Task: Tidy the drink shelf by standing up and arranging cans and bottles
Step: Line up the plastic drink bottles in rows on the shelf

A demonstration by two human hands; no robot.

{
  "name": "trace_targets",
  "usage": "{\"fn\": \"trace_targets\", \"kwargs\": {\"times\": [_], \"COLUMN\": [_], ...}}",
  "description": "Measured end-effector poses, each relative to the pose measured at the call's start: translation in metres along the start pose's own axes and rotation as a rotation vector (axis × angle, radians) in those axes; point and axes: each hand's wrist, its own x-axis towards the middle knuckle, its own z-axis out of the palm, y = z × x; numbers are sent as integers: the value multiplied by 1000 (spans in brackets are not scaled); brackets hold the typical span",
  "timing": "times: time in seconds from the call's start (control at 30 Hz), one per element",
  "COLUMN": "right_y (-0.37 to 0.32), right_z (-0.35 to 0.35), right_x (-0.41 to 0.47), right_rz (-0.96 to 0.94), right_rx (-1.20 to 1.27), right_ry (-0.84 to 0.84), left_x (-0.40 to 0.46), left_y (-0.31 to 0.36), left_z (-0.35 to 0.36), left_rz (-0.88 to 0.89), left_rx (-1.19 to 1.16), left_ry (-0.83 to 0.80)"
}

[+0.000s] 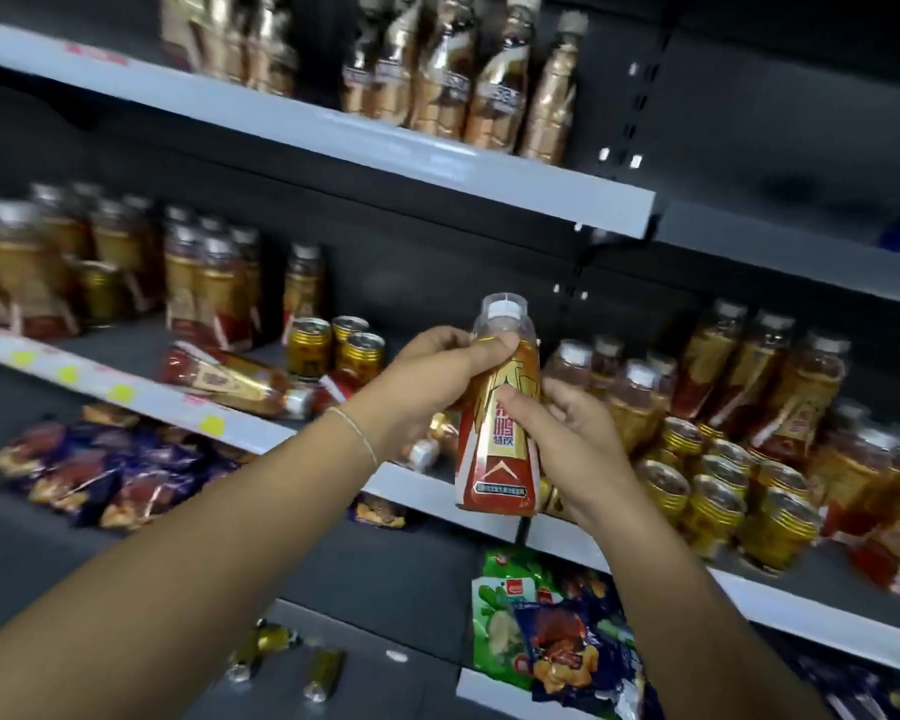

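Observation:
I hold a red and gold drink bottle upright in front of the middle shelf. My left hand grips its neck just under the white cap. Lower down, my right hand wraps its right side. Another bottle of the same kind lies on its side on the shelf to the left. Behind it stand three gold cans. More upright bottles fill the shelf's left part.
Right of my hands, several gold cans and leaning bottles crowd the neighbouring shelf. The top shelf carries tall gold bottles. Snack bags lie below, with more bags at the bottom right.

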Motion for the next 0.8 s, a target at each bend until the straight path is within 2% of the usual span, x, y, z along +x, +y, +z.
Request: {"fn": "trace_targets", "kwargs": {"times": [0.4,0.8], "right_y": [3,25], "right_z": [177,308], "right_x": [25,86], "right_rz": [47,48], "right_rx": [42,-153], "right_ry": [-375,-550], "left_x": [-57,-54], "left_y": [18,10], "left_z": [-177,-301], "left_rz": [64,82], "left_rx": [88,187], "left_ry": [320,532]}}
